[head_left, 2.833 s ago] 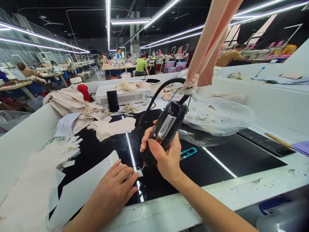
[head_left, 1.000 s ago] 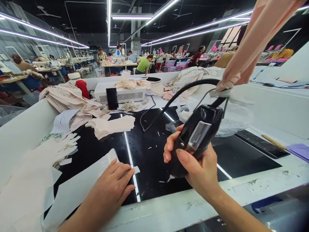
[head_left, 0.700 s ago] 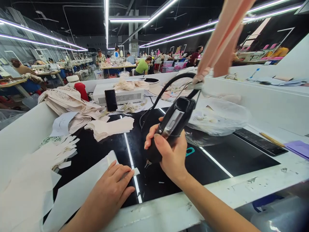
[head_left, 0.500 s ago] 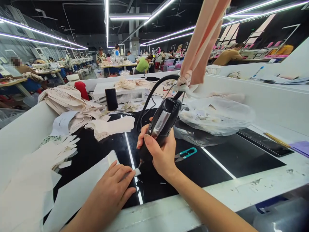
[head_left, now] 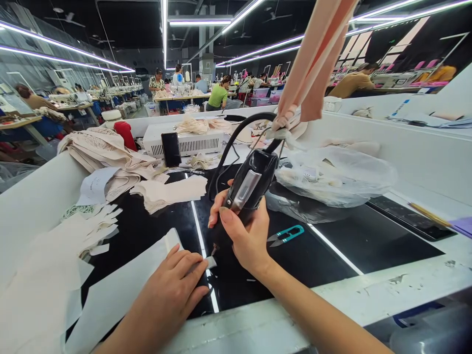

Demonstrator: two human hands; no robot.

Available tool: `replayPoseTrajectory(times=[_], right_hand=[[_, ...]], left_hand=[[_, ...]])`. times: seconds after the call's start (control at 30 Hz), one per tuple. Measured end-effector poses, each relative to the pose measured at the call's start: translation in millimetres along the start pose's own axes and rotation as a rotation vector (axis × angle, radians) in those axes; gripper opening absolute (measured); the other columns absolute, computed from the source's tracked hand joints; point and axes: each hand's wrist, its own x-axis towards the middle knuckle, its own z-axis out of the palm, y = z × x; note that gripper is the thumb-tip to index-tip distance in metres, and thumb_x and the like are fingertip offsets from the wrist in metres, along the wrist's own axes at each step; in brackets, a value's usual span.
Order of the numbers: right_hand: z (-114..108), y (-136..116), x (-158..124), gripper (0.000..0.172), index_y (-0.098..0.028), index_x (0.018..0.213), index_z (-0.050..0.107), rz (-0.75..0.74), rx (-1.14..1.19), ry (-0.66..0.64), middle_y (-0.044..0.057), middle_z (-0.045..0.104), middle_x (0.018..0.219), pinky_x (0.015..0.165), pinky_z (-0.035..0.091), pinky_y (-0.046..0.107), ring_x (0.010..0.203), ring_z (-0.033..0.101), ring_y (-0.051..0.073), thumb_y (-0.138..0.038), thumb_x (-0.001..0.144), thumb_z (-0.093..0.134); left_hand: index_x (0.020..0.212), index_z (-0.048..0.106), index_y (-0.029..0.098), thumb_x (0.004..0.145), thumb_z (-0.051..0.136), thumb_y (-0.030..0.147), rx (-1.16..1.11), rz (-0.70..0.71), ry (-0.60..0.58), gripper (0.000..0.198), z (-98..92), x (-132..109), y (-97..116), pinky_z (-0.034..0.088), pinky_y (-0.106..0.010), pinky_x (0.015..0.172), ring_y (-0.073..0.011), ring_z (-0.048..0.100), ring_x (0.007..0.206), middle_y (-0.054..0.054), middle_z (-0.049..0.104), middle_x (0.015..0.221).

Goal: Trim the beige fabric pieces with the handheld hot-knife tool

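My right hand point(head_left: 245, 233) is wrapped round a black corded handheld tool point(head_left: 250, 184), tilted with its thin metal tip pointing down to the left. The tip is at the end of a small white strip point(head_left: 211, 262) on the black glossy tabletop point(head_left: 317, 260); whether they touch I cannot tell. My left hand point(head_left: 177, 280) lies flat over the strip, fingers stretched forward and pressing it down. Under that hand and forearm spreads a large pale sheet point(head_left: 121, 290). Right of the tool lie teal-handled thread snips point(head_left: 286, 236).
Pale fabric pieces point(head_left: 44, 275) cover the left side, with a stacked pile point(head_left: 169, 192) farther back. A phone point(head_left: 171, 150) leans against a white vented box point(head_left: 201, 143). A plastic bag point(head_left: 335, 174) lies behind right. A pink cloth strip point(head_left: 313, 64) hangs down to the tool's cord end.
The view has shifted very slightly. Both hands, the tool and the white strip stay practically where they were.
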Motion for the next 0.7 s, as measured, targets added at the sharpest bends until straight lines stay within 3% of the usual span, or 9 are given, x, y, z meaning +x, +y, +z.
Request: replayPoseTrajectory(times=[0.37, 0.7], right_hand=[[0.5, -1.3, -0.9, 0.031, -0.027, 0.096, 0.048, 0.009, 0.023, 0.006, -0.009, 0.064, 0.071, 0.048, 0.050, 0.023, 0.050, 0.056, 0.009, -0.028, 0.084, 0.076], [0.0, -2.3, -1.4, 0.032, -0.027, 0.097, 0.046, 0.025, -0.012, -0.011, -0.009, 0.062, 0.068, 0.046, 0.048, 0.024, 0.048, 0.053, 0.009, -0.029, 0.083, 0.075]], left_hand=[[0.130, 0.063, 0.014, 0.112, 0.044, 0.028, -0.006, 0.000, 0.004, 0.030, 1.8, -1.2, -0.2, 0.057, -0.059, 0.109, -0.0263, 0.072, 0.110, -0.011, 0.073, 0.119], [0.132, 0.064, 0.016, 0.110, 0.052, 0.027, -0.014, -0.025, -0.029, 0.027, -0.8, -1.2, 1.1, 0.055, -0.058, 0.111, -0.0261, 0.071, 0.112, -0.010, 0.073, 0.121]])
